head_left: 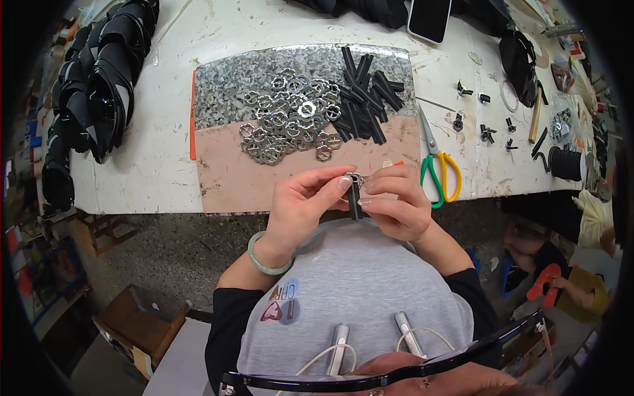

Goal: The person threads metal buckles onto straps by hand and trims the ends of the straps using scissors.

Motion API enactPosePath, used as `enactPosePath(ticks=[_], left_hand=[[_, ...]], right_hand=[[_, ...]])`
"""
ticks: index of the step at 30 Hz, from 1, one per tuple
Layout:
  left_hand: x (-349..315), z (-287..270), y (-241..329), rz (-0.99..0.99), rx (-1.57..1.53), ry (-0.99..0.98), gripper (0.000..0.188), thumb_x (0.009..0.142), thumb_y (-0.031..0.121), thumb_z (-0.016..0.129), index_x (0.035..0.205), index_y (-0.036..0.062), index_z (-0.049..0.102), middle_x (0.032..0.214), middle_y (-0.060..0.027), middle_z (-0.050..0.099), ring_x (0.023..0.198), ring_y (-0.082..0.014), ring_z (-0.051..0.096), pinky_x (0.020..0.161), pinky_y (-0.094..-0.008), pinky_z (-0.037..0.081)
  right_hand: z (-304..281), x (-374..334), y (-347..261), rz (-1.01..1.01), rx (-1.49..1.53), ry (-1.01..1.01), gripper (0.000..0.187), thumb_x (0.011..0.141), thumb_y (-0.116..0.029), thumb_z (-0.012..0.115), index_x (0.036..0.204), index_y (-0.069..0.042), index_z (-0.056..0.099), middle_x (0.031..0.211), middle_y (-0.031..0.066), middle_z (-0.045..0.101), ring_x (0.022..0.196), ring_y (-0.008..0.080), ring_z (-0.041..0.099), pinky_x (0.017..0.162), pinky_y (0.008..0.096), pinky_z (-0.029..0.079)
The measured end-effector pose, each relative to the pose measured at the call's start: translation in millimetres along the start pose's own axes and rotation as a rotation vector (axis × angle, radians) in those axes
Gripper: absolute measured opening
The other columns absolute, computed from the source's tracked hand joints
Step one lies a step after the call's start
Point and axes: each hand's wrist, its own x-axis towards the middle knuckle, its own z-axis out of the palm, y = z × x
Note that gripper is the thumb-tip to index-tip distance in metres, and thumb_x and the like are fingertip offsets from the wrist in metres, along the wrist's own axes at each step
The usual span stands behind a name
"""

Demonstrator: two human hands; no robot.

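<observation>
At the table's near edge, my left hand is closed, thumb and forefinger pinching a small silver metal buckle. A short black strap hangs down from the buckle, apparently passed through or around it; the fingers hide the exact join. My right hand is closed at the strap and buckle from the other side. Beyond my hands lies a pile of flower-shaped metal buckles. Next to it is a heap of short black straps.
The pile rests on a speckled and pinkish mat. Scissors with green and yellow handles lie to the right, near small black pieces and a black spool. Stacked black items line the left; a phone lies at the back.
</observation>
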Motion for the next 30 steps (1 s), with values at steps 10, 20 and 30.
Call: enactPosePath(ticks=[10, 20, 30], left_hand=[[-4, -2, -10, 0.274, 0.398, -0.006, 0.051, 0.083, -0.002, 0.058, 0.129, -0.0008, 0.037, 0.091, -0.0098, 0.067, 0.081, -0.0126, 0.064, 0.070, -0.0245, 0.054], [-2, -6, -16, 0.210, 0.344, 0.015, 0.046, 0.084, 0.000, 0.059, 0.125, -0.0016, 0.038, 0.092, -0.0113, 0.067, 0.081, -0.0119, 0.064, 0.069, -0.0219, 0.052], [5, -10, -16, -0.026, 0.041, 0.016, 0.034, 0.084, 0.000, 0.060, 0.116, -0.0053, 0.050, 0.097, -0.0115, 0.063, 0.083, -0.0123, 0.063, 0.071, -0.0217, 0.053]], right_hand=[[-12, 9, -12, 0.988, 0.730, 0.075, 0.026, 0.083, 0.000, 0.059, 0.109, 0.002, 0.055, 0.095, 0.0079, 0.061, 0.085, 0.0128, 0.058, 0.070, 0.0238, 0.049], [-14, 14, -1, 1.317, 0.991, 0.014, 0.043, 0.081, -0.002, 0.063, 0.121, 0.002, 0.047, 0.086, 0.0038, 0.060, 0.080, 0.0085, 0.059, 0.068, 0.0213, 0.052], [-6, 11, -5, 1.127, 0.773, 0.070, 0.036, 0.081, -0.001, 0.062, 0.116, 0.003, 0.051, 0.091, 0.0065, 0.060, 0.082, 0.0112, 0.059, 0.069, 0.0227, 0.051]])
